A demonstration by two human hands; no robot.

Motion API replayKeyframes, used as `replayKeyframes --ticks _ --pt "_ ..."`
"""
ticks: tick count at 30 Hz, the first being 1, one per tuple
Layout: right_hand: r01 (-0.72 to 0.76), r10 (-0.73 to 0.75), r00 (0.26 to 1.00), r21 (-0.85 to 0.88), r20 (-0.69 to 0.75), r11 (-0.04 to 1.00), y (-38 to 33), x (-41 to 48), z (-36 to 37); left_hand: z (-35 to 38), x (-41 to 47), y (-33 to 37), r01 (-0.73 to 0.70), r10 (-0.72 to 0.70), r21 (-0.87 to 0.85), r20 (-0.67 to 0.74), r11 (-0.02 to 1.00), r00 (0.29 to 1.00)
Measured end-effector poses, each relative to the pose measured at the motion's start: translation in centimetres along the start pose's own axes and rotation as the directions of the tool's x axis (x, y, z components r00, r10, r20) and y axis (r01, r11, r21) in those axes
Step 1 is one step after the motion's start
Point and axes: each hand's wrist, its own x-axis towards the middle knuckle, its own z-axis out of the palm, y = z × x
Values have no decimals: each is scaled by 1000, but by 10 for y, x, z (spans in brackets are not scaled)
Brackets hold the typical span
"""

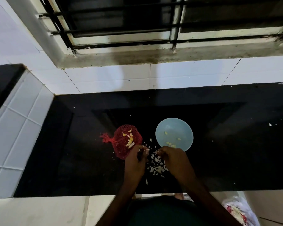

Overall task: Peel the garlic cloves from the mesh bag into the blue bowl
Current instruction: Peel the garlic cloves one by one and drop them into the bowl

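Observation:
A red mesh bag lies on the black counter, with several pale garlic cloves showing at its opening. Right of it stands the blue bowl, holding a few peeled yellowish cloves. My left hand is curled at the bag's near right edge; its fingers are closed on a small garlic clove that is mostly hidden. My right hand hovers just in front of the bowl, its fingertips pinching a pale scrap of garlic skin. The two hands' fingertips are a short gap apart.
A heap of white garlic skins lies on the counter between my hands. White tiled walls rise at the left and behind, with a barred window above. A plastic bag sits low at the right, below the counter edge.

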Motion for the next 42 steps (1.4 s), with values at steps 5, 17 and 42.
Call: replayKeyframes --ticks 5,17,42 --pt "-70 67 997 -99 -40 993 -8 4 -9 2 1 -3 3 -4 52 10 999 1000" --pt "-46 22 998 496 54 867 -3 1 1 8 -4 0 -86 83 14 146 996 986" --pt "-236 276 960 411 -40 881 57 23 -28 6 14 -20 34 -47 201 60 979 997"
